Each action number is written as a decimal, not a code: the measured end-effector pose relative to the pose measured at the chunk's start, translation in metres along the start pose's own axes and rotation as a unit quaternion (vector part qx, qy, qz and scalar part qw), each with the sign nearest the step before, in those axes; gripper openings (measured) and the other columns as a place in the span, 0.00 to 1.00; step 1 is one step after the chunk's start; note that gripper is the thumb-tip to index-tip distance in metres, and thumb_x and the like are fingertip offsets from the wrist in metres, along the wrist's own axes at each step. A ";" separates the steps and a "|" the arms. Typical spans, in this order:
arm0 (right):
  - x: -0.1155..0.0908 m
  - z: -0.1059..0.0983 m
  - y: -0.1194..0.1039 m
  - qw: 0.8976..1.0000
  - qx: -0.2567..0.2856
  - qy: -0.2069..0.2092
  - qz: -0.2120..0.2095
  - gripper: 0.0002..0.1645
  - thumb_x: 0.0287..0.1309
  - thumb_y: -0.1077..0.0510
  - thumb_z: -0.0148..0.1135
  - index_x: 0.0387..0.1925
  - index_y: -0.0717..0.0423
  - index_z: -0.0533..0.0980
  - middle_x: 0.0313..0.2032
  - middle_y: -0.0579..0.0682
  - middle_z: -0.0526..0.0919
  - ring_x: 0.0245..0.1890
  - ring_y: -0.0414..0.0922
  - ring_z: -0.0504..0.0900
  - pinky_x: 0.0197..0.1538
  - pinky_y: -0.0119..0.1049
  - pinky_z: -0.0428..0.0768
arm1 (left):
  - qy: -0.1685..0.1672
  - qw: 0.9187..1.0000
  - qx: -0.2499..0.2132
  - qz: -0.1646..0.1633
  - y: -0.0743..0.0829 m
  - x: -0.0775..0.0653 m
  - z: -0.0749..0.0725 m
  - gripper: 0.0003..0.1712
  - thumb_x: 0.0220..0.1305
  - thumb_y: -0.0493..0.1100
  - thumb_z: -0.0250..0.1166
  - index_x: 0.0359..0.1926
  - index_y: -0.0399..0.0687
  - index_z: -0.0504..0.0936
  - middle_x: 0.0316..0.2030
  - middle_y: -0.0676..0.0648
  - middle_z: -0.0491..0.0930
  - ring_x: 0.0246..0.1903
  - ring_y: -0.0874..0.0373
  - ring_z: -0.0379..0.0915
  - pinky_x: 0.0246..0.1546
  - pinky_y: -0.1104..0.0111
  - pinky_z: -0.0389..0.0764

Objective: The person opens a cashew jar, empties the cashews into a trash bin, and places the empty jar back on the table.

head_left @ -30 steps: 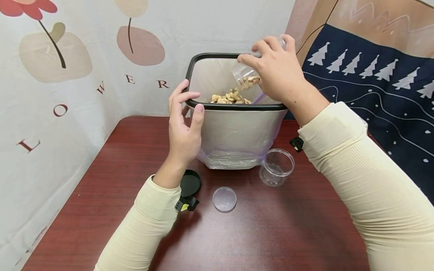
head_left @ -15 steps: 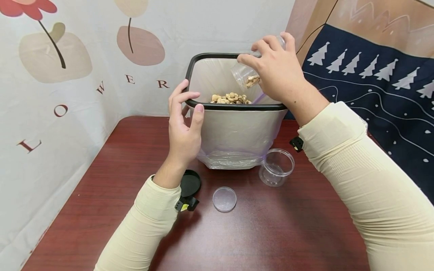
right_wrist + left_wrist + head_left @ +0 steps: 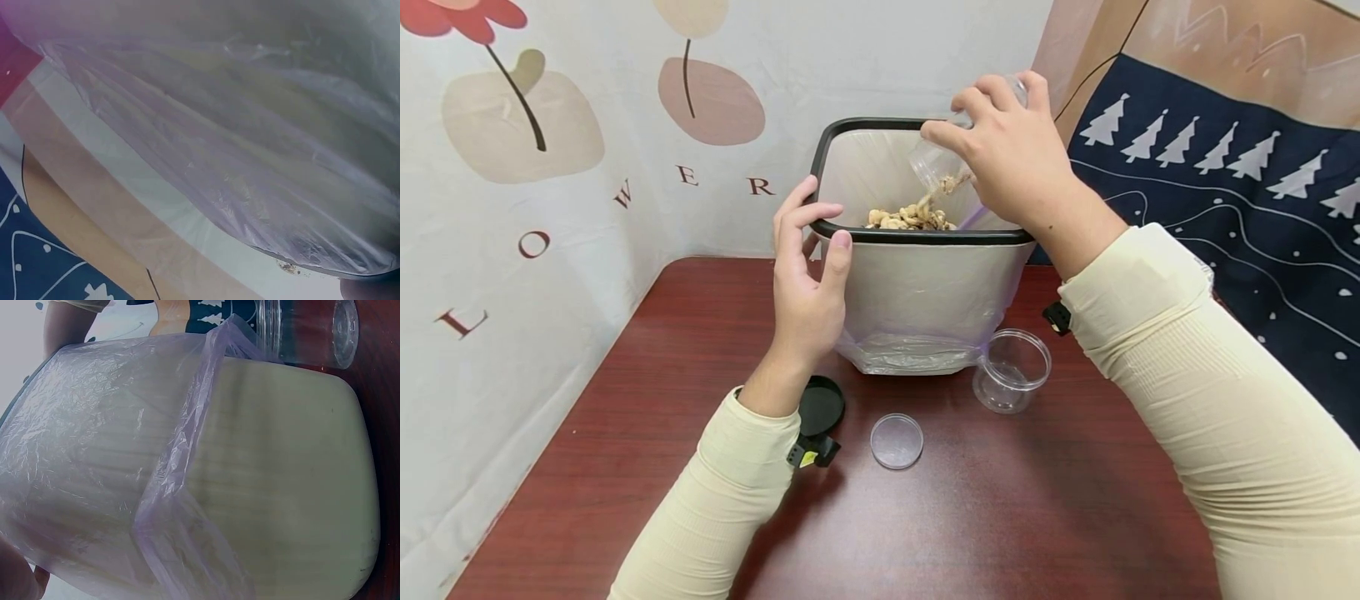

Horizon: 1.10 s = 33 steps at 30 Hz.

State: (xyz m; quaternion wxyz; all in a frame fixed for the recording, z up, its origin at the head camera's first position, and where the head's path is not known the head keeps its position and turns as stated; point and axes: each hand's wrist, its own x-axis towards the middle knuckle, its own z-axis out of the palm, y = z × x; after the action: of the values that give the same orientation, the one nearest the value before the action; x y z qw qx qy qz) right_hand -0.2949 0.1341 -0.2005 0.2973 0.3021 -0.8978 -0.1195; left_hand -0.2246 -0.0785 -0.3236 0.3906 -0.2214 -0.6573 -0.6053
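A trash bin (image 3: 925,283), lined with a thin translucent bag with purple parts (image 3: 181,444), stands upright on the table. My left hand (image 3: 808,283) holds its near left corner, thumb in front and fingers at the black rim (image 3: 925,237). Over the opening, my right hand (image 3: 1018,158) grips a clear plastic jar (image 3: 931,162), tilted mouth down. Tan nut-like pieces (image 3: 910,218) are heaped inside the bin. Several more pieces are at the jar's mouth, some falling. The back of my right hand hides part of the jar.
An uncovered clear jar (image 3: 1011,371) stands at the bin's right front. Closer to me lie a clear round lid (image 3: 897,442) and a black round lid (image 3: 822,406), the latter partly behind my left wrist. A printed cloth (image 3: 625,217) hangs behind the table (image 3: 1000,517).
The right hand shifts very slightly left with the jar. Pieces keep dropping from its mouth, and fewer show in it. The left hand and bin stay put.
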 end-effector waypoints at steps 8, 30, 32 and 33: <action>0.001 -0.001 0.000 1.000 0.001 0.001 0.000 0.35 0.59 0.70 0.59 0.65 0.41 0.71 0.64 0.61 0.71 0.69 0.58 0.63 0.68 0.63 0.54 | 0.001 1.000 0.001 0.002 0.000 0.001 -0.001 0.20 0.70 0.46 0.56 0.55 0.37 0.74 0.71 0.42 0.61 0.72 0.60 0.57 0.62 0.50 0.67; 0.002 -0.003 -0.001 1.000 -0.011 0.012 -0.023 0.34 0.59 0.72 0.58 0.63 0.41 0.72 0.62 0.62 0.73 0.69 0.59 0.64 0.69 0.64 0.54 | 0.002 1.000 -0.008 0.001 0.000 0.002 -0.001 0.18 0.69 0.42 0.57 0.55 0.36 0.74 0.71 0.41 0.61 0.72 0.60 0.57 0.63 0.52 0.68; 0.001 -0.002 -0.001 1.000 -0.009 0.013 -0.025 0.34 0.60 0.72 0.57 0.63 0.41 0.73 0.62 0.62 0.73 0.68 0.59 0.64 0.69 0.65 0.54 | 0.001 1.000 -0.008 -0.001 -0.001 0.001 -0.001 0.17 0.69 0.42 0.57 0.55 0.37 0.74 0.71 0.41 0.61 0.72 0.61 0.57 0.63 0.52 0.67; 0.001 -0.001 -0.002 0.999 -0.008 0.015 -0.027 0.34 0.60 0.73 0.56 0.63 0.41 0.73 0.62 0.62 0.73 0.68 0.59 0.64 0.69 0.65 0.54 | 0.001 1.000 -0.008 -0.002 -0.001 0.001 -0.001 0.17 0.69 0.42 0.57 0.55 0.37 0.74 0.71 0.40 0.61 0.72 0.61 0.56 0.63 0.52 0.67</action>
State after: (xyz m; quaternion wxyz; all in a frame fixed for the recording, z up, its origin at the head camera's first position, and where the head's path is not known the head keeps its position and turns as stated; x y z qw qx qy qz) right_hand -0.2939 0.1320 -0.1994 0.3096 0.3255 -0.8838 -0.1303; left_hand -0.2255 -0.0798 -0.3236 0.3881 -0.2224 -0.6528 -0.6113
